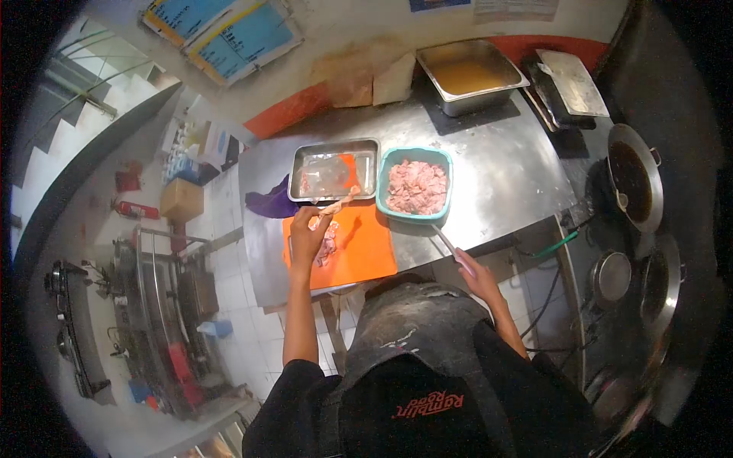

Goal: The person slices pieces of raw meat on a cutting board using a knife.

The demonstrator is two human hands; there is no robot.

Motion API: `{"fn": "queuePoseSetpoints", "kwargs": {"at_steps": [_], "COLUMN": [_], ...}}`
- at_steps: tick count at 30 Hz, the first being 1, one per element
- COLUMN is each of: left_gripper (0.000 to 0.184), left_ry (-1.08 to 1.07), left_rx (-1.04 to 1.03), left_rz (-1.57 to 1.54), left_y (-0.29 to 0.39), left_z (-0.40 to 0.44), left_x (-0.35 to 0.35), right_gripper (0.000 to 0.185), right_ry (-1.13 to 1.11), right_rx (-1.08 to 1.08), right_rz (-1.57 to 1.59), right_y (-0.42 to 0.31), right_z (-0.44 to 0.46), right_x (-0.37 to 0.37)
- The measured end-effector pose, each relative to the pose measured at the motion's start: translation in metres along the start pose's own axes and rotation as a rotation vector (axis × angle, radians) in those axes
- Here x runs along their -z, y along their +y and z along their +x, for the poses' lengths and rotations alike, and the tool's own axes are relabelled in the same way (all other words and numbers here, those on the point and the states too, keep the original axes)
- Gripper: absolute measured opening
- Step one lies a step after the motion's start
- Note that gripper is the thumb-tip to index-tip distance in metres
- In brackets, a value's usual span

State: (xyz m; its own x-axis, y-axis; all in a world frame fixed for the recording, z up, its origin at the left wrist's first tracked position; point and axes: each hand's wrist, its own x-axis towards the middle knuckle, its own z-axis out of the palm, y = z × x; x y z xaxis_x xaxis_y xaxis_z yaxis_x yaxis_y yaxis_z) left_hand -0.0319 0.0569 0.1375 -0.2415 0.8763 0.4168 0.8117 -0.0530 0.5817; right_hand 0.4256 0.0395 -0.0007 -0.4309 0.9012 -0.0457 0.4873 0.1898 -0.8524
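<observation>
My left hand (308, 235) pinches a long strip of raw meat (338, 203) above the orange cutting board (365, 256). The strip's far end reaches over the near rim of the metal tray (296, 169). Some pale pink raw meat pieces (327, 248) lie on the board beside that hand. My right hand (477, 278) is closed around the light handle of a knife (444, 240), its blade pointing toward the turquoise tub (381, 200). Inside the tub is a heap of cut raw meat (417, 187).
A purple cloth (269, 200) lies left of the tray on the steel table (504, 164). At the back stands a deep metal pan of brownish liquid (469, 75). Woks (632, 179) line the right side. A green hose (556, 246) runs near the table's right edge.
</observation>
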Motion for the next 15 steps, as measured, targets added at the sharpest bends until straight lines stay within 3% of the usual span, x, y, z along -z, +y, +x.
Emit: {"fn": "queuePoseSetpoints", "kwargs": {"at_steps": [2,3,4,6,7,9,10,12,13,15], "left_gripper": [0.016,0.02,0.02,0.022,0.022,0.024,0.024,0.026,0.025,0.023], "left_ry": [-0.044,-0.212,-0.215,-0.556,-0.562,-0.659,-0.661,-0.103,-0.168,-0.111], "left_rx": [0.374,0.617,0.619,0.318,0.323,0.584,0.586,0.081,0.174,0.137], "left_rz": [-0.265,-0.215,-0.216,0.095,0.094,0.282,0.281,0.173,0.188,0.208], "left_y": [0.017,0.026,0.0,-0.076,-0.076,-0.077,-0.08,-0.078,-0.048,-0.041], "left_z": [-0.011,-0.014,-0.03,-0.072,-0.086,-0.102,-0.106,-0.115,-0.106,-0.098], "left_x": [-0.003,0.002,-0.007,-0.032,-0.031,-0.034,-0.043,-0.068,-0.072,-0.103], "right_gripper": [0.058,0.057,0.057,0.058,0.058,0.059,0.059,0.059,0.06,0.061], "right_ry": [-0.042,-0.077,-0.078,-0.16,-0.164,-0.343,-0.345,-0.352,-0.36,-0.41], "right_rx": [-0.004,-0.01,-0.013,-0.043,-0.049,0.017,0.014,-0.055,-0.076,0.011], "right_rz": [0.043,0.086,0.086,0.051,0.052,-0.02,-0.021,-0.094,-0.122,0.067], "right_y": [-0.021,-0.032,-0.039,-0.051,-0.057,-0.066,-0.065,-0.069,-0.073,-0.089], "right_z": [0.012,0.018,0.024,0.033,0.037,0.047,0.052,0.063,0.067,0.077], "right_x": [0.004,0.006,0.006,0.005,0.004,0.001,-0.006,-0.022,-0.027,-0.035]}}
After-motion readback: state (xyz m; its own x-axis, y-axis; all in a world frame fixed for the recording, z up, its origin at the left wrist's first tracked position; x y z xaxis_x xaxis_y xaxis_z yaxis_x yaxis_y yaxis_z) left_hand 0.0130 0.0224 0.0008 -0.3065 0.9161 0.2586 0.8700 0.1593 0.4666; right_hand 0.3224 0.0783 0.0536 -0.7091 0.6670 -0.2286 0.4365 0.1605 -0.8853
